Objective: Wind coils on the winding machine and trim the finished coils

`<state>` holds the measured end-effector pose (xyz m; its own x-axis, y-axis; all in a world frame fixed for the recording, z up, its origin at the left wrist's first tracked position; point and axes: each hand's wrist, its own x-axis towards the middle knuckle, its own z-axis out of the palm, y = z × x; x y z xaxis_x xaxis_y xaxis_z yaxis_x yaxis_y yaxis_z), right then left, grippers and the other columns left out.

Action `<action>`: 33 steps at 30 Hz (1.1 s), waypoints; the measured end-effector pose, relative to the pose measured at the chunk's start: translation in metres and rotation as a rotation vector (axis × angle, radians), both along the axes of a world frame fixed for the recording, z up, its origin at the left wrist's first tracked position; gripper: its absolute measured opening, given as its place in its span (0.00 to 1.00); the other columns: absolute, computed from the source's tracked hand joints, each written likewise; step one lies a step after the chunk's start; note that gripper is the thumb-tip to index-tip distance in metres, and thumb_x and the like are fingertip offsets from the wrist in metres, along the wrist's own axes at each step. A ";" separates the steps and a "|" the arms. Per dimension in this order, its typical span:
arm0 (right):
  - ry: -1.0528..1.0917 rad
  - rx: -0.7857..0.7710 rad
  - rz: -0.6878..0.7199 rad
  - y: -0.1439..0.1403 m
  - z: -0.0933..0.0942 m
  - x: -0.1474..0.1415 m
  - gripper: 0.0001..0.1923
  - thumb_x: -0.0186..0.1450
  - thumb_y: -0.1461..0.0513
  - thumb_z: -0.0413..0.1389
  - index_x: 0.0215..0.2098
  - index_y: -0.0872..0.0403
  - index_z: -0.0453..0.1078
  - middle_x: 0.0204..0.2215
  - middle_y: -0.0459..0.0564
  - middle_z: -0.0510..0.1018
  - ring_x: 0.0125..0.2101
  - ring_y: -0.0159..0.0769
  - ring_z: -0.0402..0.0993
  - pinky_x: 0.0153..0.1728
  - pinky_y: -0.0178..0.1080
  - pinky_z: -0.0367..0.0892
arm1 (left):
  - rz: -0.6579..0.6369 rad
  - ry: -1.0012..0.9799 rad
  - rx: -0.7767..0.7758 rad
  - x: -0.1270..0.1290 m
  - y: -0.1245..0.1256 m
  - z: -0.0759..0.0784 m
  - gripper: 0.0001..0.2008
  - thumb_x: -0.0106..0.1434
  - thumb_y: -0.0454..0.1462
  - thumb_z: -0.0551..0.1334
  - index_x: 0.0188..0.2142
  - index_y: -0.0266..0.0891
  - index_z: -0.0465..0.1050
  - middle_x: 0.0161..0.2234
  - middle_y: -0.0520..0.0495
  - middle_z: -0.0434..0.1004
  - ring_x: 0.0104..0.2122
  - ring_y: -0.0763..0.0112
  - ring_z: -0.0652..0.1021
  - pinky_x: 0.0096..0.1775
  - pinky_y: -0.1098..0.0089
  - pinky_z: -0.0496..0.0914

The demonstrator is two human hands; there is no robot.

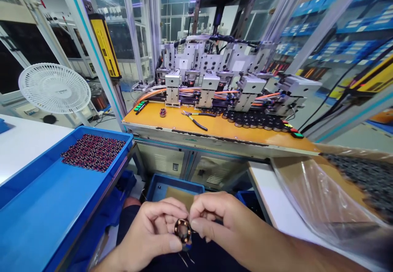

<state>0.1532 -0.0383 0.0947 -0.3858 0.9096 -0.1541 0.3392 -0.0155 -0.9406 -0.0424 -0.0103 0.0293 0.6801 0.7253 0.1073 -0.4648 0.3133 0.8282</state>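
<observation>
Pinching small copper coil (182,231) between left hand (153,233) thumb and fingers, right hand (215,219) nipping its rim; coil over my lap, below yellow bench (215,131) front edge. Best keep grip light, loose wire tails (186,259) hanging clear, not kinked.

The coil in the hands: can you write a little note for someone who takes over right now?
Left hand: holds the small copper coil between thumb and fingers, low over the lap.
Right hand: fingertips pinch at the coil's right edge; thin wire ends hang below it.
Around: blue tray to the left with a heap of small dark parts; pliers and one loose coil on the orange bench by the machine; a plastic bag of dark parts to the right.
Done: one coil is in hand.
Left: it is not yet set down anywhere.
</observation>
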 end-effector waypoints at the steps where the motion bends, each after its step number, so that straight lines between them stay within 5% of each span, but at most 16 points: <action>1: -0.001 0.020 -0.004 -0.001 -0.001 0.000 0.09 0.64 0.60 0.53 0.27 0.53 0.70 0.23 0.43 0.71 0.25 0.30 0.67 0.27 0.32 0.61 | 0.005 0.000 0.005 0.000 0.000 0.000 0.14 0.53 0.34 0.74 0.41 0.46 0.83 0.40 0.49 0.74 0.31 0.77 0.78 0.36 0.76 0.73; 15: -0.045 0.092 -0.023 -0.009 0.002 -0.003 0.11 0.66 0.62 0.54 0.25 0.53 0.70 0.22 0.42 0.73 0.26 0.30 0.68 0.29 0.33 0.61 | 0.029 0.010 0.076 0.000 -0.002 0.001 0.17 0.49 0.36 0.76 0.41 0.48 0.83 0.38 0.51 0.67 0.29 0.80 0.75 0.32 0.77 0.69; 18: -0.149 0.130 0.080 -0.012 0.007 0.005 0.09 0.66 0.64 0.56 0.27 0.53 0.72 0.24 0.42 0.75 0.27 0.30 0.70 0.29 0.31 0.63 | 0.030 0.011 0.080 0.000 -0.002 0.002 0.15 0.49 0.37 0.77 0.39 0.45 0.83 0.37 0.51 0.68 0.28 0.82 0.74 0.32 0.78 0.68; 22: -0.327 0.434 0.185 -0.016 0.008 0.022 0.04 0.64 0.67 0.61 0.35 0.52 0.72 0.30 0.42 0.77 0.32 0.30 0.73 0.37 0.31 0.66 | -0.030 -0.042 -0.002 0.001 -0.001 0.002 0.16 0.48 0.37 0.77 0.38 0.44 0.82 0.37 0.52 0.68 0.28 0.80 0.79 0.32 0.79 0.71; 26: -0.298 0.887 0.202 -0.010 0.000 0.022 0.07 0.72 0.65 0.52 0.47 0.56 0.69 0.38 0.50 0.77 0.40 0.33 0.73 0.43 0.34 0.67 | -0.120 -0.146 -0.103 0.005 -0.001 -0.006 0.17 0.46 0.35 0.78 0.38 0.42 0.82 0.36 0.53 0.72 0.28 0.77 0.82 0.31 0.81 0.73; 33: -0.197 1.132 0.215 0.003 -0.005 0.009 0.06 0.72 0.65 0.53 0.40 0.59 0.71 0.32 0.50 0.77 0.32 0.32 0.70 0.36 0.35 0.68 | -0.167 -0.228 -0.223 0.013 -0.006 -0.013 0.18 0.46 0.29 0.77 0.37 0.42 0.82 0.35 0.53 0.76 0.26 0.76 0.82 0.29 0.80 0.76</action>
<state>0.1618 -0.0353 0.0896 -0.6083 0.4849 0.6284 0.3741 0.8734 -0.3119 -0.0296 -0.0165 0.0164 0.7680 0.6289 0.1210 -0.5566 0.5621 0.6118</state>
